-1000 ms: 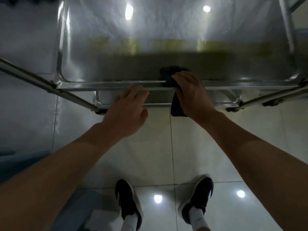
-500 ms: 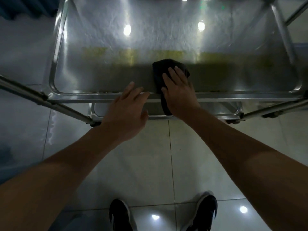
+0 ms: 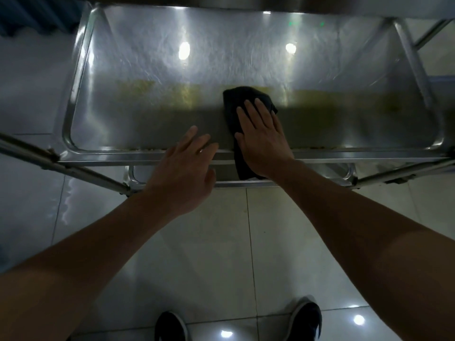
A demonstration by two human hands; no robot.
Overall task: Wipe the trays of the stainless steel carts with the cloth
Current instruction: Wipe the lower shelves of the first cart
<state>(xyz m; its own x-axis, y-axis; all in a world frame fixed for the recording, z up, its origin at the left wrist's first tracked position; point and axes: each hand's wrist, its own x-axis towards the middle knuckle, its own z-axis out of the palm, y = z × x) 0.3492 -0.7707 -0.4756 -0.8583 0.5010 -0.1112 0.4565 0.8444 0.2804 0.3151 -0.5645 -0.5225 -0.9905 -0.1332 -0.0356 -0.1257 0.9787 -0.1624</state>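
A stainless steel cart tray [image 3: 152,57] fills the upper half of the view, shiny, with a yellowish streak across its middle. A black cloth [image 3: 240,99] lies on the tray near the front rim, its tail hanging over the edge. My right hand [image 3: 262,136] presses flat on the cloth, fingers straight and spread. My left hand [image 3: 186,166] hovers at the front rim just left of it, fingers loose, holding nothing.
A lower tray [image 3: 327,172] shows under the front rim. Metal cart bars run out at the left [image 3: 61,166] and right [image 3: 403,172], and an upright post [image 3: 413,62] stands at the tray's right. Glossy tiled floor [image 3: 221,242] and my black shoes [image 3: 306,318] lie below.
My right hand has pushed the cloth from the front rim farther onto the tray. The view has shifted so more of the tray shows. My left hand stays at the rim.
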